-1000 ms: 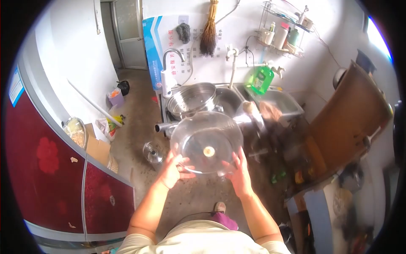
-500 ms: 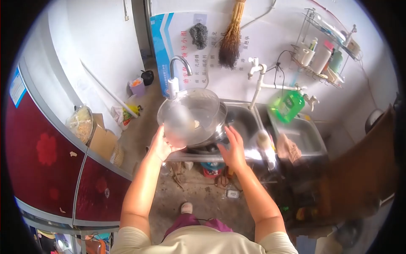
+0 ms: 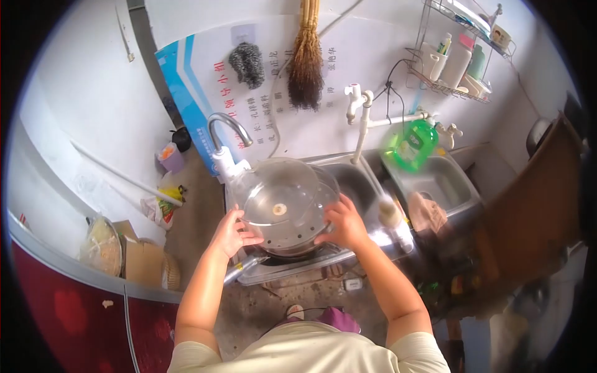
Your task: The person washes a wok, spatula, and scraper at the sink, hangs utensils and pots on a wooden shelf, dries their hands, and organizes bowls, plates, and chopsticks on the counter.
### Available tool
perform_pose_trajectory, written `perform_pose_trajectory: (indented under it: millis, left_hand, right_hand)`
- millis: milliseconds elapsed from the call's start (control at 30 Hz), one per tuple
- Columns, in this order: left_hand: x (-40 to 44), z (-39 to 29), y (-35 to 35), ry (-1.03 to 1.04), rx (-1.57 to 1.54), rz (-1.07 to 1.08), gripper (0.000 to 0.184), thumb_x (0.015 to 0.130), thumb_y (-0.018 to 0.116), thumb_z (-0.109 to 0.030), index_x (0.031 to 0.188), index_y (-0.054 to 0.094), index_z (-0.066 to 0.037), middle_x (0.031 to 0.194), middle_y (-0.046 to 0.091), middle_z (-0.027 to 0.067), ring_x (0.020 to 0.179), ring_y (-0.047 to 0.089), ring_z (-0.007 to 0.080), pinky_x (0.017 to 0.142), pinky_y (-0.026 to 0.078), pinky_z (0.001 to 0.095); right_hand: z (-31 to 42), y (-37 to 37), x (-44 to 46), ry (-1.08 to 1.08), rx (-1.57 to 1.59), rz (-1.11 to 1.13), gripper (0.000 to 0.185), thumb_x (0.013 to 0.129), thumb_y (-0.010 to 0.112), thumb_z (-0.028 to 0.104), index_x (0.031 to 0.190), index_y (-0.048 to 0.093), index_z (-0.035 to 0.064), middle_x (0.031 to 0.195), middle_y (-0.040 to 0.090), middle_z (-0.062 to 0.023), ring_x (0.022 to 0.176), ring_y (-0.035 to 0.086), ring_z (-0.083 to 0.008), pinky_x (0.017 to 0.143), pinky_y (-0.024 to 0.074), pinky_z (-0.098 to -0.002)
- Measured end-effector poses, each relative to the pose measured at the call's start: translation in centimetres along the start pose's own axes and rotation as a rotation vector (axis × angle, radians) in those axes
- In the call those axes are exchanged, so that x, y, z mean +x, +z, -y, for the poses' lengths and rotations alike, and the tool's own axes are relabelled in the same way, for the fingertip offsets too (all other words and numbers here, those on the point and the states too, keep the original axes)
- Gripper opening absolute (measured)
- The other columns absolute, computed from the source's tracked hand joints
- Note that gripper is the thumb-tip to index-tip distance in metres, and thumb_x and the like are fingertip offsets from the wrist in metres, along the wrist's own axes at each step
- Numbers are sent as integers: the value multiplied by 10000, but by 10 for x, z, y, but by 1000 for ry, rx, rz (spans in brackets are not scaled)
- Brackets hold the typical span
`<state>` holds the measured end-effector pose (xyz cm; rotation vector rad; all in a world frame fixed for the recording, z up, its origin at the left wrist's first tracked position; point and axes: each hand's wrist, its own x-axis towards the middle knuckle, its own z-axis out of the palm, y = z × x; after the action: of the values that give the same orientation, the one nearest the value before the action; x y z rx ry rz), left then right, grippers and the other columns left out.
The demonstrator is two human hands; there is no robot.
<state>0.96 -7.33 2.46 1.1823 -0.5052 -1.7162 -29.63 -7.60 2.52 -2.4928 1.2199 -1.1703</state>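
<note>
A clear, round, bowl-shaped vessel [image 3: 292, 183] is over the left part of the steel sink. It has a small beige spot near its middle and a row of small dark dots along its front side. My left hand [image 3: 232, 236] grips its left front edge, fingers pointing inward. On the opposite side my right hand [image 3: 343, 224] holds the right front edge. Beneath the vessel shows part of a dark round pan, with a metallic handle [image 3: 245, 267] sticking out toward the front left. What lies under the vessel is mostly hidden.
A curved faucet [image 3: 230, 130] rises behind the vessel. Right of it are the sink basin [image 3: 354, 180], a white tap pipe [image 3: 364, 124], a green soap bottle [image 3: 415, 146] and a beige cloth [image 3: 426, 212]. A broom [image 3: 306, 68] and a wire rack [image 3: 460, 87] hang on the wall.
My right hand, earlier apart from the vessel with fingers spread, has closed on its right edge. The vessel now sits lower in view and tilts differently. The head view has shifted.
</note>
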Motion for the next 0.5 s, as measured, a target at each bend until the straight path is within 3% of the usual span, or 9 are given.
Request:
perform_pose_trajectory:
  millis: [100, 133, 233, 267, 367, 400, 500]
  left_hand:
    - [5, -6, 15, 26, -48, 76, 671, 766, 560, -317, 1321, 201, -199, 1119, 384, 235, 916, 525, 476, 808, 445, 610]
    - [5, -9, 23, 26, -43, 81, 658, 770, 558, -320, 1314, 209, -200, 1114, 390, 231, 909, 531, 471, 809, 446, 609]
    - [9, -15, 49, 32, -35, 99, 624, 780, 555, -327, 1297, 230, -200, 1099, 406, 218, 895, 542, 459, 811, 445, 608]
    - [11, -15, 56, 32, -30, 109, 616, 782, 555, -328, 1293, 235, -200, 1095, 409, 214, 896, 543, 458, 811, 444, 609]
    - [12, -12, 82, 53, -21, 99, 591, 785, 561, -325, 1275, 258, -197, 1078, 424, 194, 895, 547, 447, 809, 443, 615]
    - [16, -9, 87, 59, -21, 94, 589, 783, 562, -325, 1273, 262, -197, 1078, 424, 193, 894, 549, 441, 808, 443, 615]
    - [23, -1, 102, 81, -26, 63, 598, 779, 563, -324, 1284, 266, -205, 1082, 421, 193, 891, 552, 425, 807, 445, 613]
  right_hand:
    - [-24, -15, -14, 20, -28, -21, 466, 407, 832, 323, 720, 600, 67, 951, 589, -76, 1057, 489, -352, 970, 371, -468]
    - [-26, -25, -14, 9, -27, -56, 461, 410, 835, 322, 698, 587, 61, 940, 592, -89, 974, 543, -309, 981, 364, -471]
    - [-52, -39, -25, 112, 58, -113, 473, 416, 837, 332, 691, 575, 49, 936, 591, -107, 914, 572, -284, 993, 351, -479]
    - [-64, -42, -29, 117, 21, -115, 485, 435, 839, 342, 701, 574, 35, 951, 588, -113, 876, 580, -287, 921, 425, -427]
    - [-89, -52, -39, 271, 82, -81, 490, 453, 838, 352, 713, 578, 29, 983, 585, -110, 855, 586, -265, 785, 486, -367]
    - [-95, -53, -42, 273, 90, -98, 486, 471, 841, 347, 731, 588, 24, 1005, 581, -104, 824, 590, -234, 678, 490, -328]
    - [-111, -53, -48, 324, 95, -124, 474, 484, 846, 329, 744, 597, 21, 991, 584, -92, 779, 588, -212, 673, 488, -314]
